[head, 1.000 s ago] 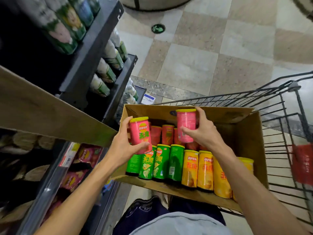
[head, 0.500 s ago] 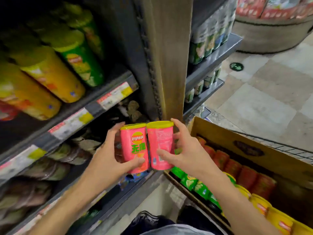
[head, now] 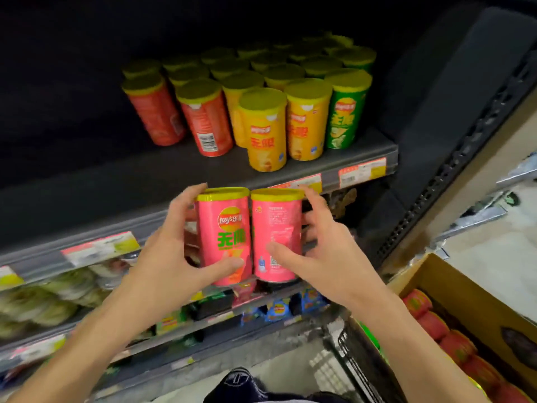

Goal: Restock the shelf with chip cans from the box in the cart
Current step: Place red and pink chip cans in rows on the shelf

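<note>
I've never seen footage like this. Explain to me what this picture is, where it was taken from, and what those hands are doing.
There is no machine here: a person wears a wide-angle camera on the head, looking forward and down, so you see their own two arms reaching out.

The left hand grips one pink chip can, its logo facing you. The right hand grips a second pink can, its back label facing you. The two cans are upright, side by side, held in front of the shelf edge.

On the shelf above stand red, yellow and green cans with yellow lids, with bare space to their left. At lower right is the cardboard box holding more cans.
</note>
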